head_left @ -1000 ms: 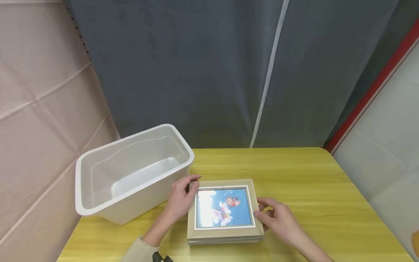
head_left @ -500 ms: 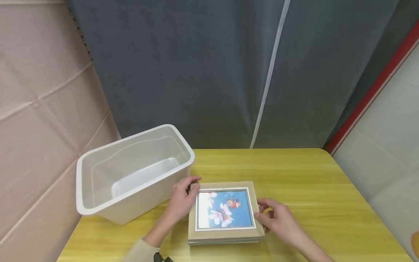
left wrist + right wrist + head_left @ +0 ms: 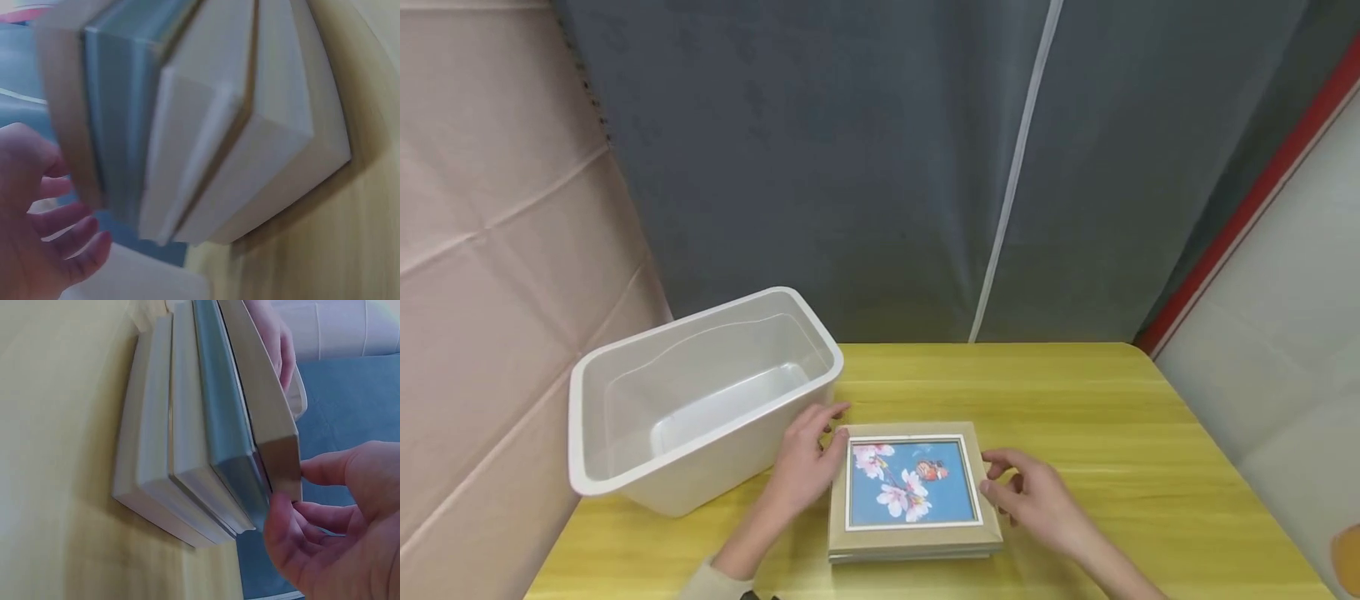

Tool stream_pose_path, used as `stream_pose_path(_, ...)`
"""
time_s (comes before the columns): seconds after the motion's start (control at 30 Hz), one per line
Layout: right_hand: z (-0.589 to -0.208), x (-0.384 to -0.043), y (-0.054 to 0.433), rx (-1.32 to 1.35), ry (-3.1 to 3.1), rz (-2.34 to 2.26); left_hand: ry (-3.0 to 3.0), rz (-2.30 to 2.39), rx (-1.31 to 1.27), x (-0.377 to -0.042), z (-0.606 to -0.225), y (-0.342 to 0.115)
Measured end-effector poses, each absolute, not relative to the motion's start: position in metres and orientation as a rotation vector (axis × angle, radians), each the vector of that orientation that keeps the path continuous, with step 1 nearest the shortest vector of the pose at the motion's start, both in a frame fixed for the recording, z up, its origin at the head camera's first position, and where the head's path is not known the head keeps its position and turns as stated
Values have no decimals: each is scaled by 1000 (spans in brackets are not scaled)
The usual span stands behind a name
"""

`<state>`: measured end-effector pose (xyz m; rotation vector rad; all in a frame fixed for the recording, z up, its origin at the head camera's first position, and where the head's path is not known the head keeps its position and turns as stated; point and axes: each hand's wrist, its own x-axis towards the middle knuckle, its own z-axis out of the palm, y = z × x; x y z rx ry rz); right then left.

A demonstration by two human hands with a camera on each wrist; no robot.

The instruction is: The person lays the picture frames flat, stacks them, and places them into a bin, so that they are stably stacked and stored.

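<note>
At 7 o'clock, nearest the viewer, a beige sleeve cuff point(image 3: 718, 581) shows with a small black item point(image 3: 751, 596) beside it, cut off by the lower edge. Just past it, toward 6 o'clock, a light beige, rectangular picture frame point(image 3: 913, 487) lies flat, face up, topping a pile on the yellow, wood-grained surface point(image 3: 1150, 467). The wrist views show five layers in that pile, counting this top one: directly beneath it a blue-grey frame point(image 3: 231, 425), then three pale cream ones point(image 3: 153, 425). The top frame has a white inner border round one blue print point(image 3: 951, 500) of pink-white blossoms and a single orange, butterfly-like figure.

Two hands flank it. The right hand point(image 3: 1033, 500), at 3 o'clock of the pile, has its grip clamped on the top frame's edge, thumb and bent fingers together on it. The left hand point(image 3: 805, 462), at 9 to 10 o'clock, has its grip apart: the thumb touches the frame's edge, the fingers loose and spread past the corner.

One off-white, deep plastic bin point(image 3: 730, 467) stands at 10 o'clock, its near corner just beside the left hand, which lies between bin and pile. An orange-yellow, rounded thing point(image 3: 1347, 560) is cut off at 4 o'clock. Beyond hang pink creased cloth point(image 3: 497, 292) at 10, a dark grey curtain point(image 3: 820, 167) at 12 and a red-edged white panel point(image 3: 1292, 350) at 2.
</note>
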<state>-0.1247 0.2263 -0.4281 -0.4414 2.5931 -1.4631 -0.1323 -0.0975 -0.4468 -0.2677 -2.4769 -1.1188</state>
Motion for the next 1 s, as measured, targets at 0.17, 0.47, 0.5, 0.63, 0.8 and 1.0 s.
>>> stream_pose_path(0.17, -418, -144, 219, -534, 2816, -1372, -2424, -850, -428, -103, -430, -110)
stream_pose_path(0.47, -384, -186, 203, -802, 2814, -1384, -1987, -691, -500, -61, -381, -152)
stream_pose_path(0.5, -381, -190, 200, -824, 2772, -1411, -1960, -666, -460, -58, -379, -162)
stream_pose_path(0.63, -369, -206, 188, -837, 2626, -1482, -1920, -682, -276, -44, -374, -200)
stream_pose_path(0.8, -357, -220, 172, -829, 2472, -1529, -1904, -785, -54, -33, -375, -234)
stream_pose_path(1.0, -351, -232, 135, -836, 2334, -1540, -1823, -948, 204, -34, -386, -250)
